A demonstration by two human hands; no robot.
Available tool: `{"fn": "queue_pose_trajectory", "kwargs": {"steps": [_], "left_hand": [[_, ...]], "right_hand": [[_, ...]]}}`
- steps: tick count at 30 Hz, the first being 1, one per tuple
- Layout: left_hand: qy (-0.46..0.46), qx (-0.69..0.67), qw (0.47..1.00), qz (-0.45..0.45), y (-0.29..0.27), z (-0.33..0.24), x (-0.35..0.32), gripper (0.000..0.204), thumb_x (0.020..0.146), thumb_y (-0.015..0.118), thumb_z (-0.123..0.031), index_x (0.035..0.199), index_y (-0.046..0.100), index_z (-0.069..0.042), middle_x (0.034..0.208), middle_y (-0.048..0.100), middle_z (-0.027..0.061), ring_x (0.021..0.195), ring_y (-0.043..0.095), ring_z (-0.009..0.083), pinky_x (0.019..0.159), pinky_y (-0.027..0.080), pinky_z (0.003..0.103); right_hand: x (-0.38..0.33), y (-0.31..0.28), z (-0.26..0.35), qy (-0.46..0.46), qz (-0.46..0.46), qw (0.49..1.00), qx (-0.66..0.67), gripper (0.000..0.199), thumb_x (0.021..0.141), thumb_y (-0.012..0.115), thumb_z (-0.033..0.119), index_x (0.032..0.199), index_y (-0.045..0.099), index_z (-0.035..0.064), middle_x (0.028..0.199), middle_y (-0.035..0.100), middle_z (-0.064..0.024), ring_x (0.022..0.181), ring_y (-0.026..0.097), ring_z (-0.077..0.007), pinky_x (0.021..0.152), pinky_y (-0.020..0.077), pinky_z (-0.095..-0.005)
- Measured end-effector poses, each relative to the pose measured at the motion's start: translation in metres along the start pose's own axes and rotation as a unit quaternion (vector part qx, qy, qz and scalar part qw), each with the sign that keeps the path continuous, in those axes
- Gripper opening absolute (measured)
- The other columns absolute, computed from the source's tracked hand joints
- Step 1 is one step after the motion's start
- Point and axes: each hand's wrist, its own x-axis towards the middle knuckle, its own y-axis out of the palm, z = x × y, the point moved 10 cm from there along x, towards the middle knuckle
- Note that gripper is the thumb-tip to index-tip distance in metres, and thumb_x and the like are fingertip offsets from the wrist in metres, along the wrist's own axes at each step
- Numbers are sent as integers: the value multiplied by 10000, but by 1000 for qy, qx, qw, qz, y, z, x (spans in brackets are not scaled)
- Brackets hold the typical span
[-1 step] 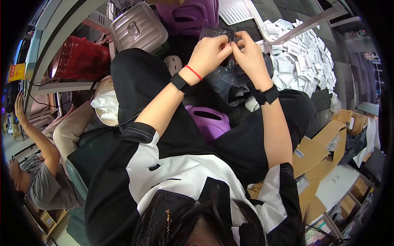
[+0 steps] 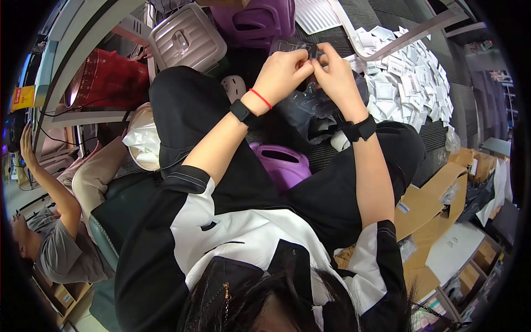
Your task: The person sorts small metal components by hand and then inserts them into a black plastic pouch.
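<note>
A small clear plastic bag [image 2: 296,47] is being pinched between the fingertips of the left hand [image 2: 282,72] and right hand [image 2: 334,74], far above the lap. Both sets of fingers are being kept clamped on its near edge, left of a pile of white packets [image 2: 412,83].

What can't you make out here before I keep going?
- Head view: the clear packet is mostly hidden behind the left hand and right hand; its contents can't be told.
- White sachets: printing too small.
- Purple basket: cut off by the top edge.
</note>
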Motion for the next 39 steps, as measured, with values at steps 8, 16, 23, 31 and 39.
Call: {"fn": "queue_pose_trajectory", "kwargs": {"steps": [8, 16, 23, 31, 39], "left_hand": [[-47, -127, 988, 71, 2, 5, -4, 231, 899, 566, -183, 771, 536, 7, 590, 486, 55, 562, 440, 70, 507, 366, 273], [-267, -718, 620, 169, 15, -11, -14, 492, 907, 391, -97, 1365, 323, 71, 1382, 408, 220, 1265, 437, 294, 1029, 390, 364], [-198, -711, 620, 266, 5, -68, -16, 530, 953, 413, -53, 1414, 196, 93, 1438, 317, 243, 1332, 362, 309, 1069, 381, 345], [-201, -582, 721, 318, 6, -58, -29, 325, 940, 559, -280, 1141, 493, -33, 1154, 618, 168, 983, 660, 252, 823, 548, 310], [-118, -565, 776, 254, 1, -68, -18, 270, 911, 602, -208, 1111, 575, -27, 1125, 579, 122, 984, 607, 209, 847, 502, 302]], "right_hand": [[-11, 22, 16, 100, 124, 980, 117, 321, 876, 465, 67, 1191, 429, 19, 749, 625, -223, 567, 652, -295, 482, 528, -360], [-18, 7, -2, 133, 108, 985, 14, 517, 836, 419, 4, 1327, 311, -117, 688, 600, -293, 511, 633, -311, 492, 509, -392], [-3, -1, -21, 40, 73, 993, -88, 206, 839, 483, 39, 1020, 445, -50, 806, 596, -329, 820, 587, -484, 679, 470, -535], [-12, 8, -14, 11, 109, 980, -165, 201, 806, 478, 2, 995, 468, -67, 743, 604, -320, 760, 616, -463, 657, 498, -514], [-19, 8, -14, 13, 115, 978, -171, 197, 804, 477, -4, 992, 474, -64, 748, 613, -304, 760, 622, -456, 678, 504, -507]]}}
